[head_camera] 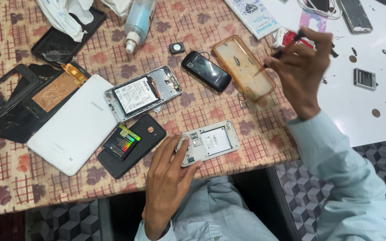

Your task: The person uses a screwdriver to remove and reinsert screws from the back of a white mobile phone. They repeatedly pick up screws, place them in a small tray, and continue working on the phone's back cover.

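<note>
Far left: black phone frames (5, 96) lie stacked at the left edge of the surface (228, 111), which is covered by a checked floral cloth; one opened shell shows a copper-coloured inner panel.
Upper left: black tray (63, 42) with crumpled white wrapping on it; a clear bottle (138, 22) lies tilted just right of it.
Left of centre: white tablet back (74, 122) lies flat, touching an opened silver phone (141, 93) with its battery showing.
Lower centre left: black back cover (132, 145) carries a loose battery with a rainbow stripe (121, 142).
Left hand (168, 178): lower centre, fingers spread, thumb and forefinger resting on the left end of an open phone without battery (208, 143); grip loose, steadying it rather than clamped.
Centre top: small black phone (206, 70) lies face up, beside an orange see-through case (244, 67).
Right hand (300, 71): upper right, raised over the case's right edge, fingers pinched closed around a thin dark tool (298, 36).
Far right: white board (371, 102) with a loose grey battery (365, 78) and small parts.
</note>
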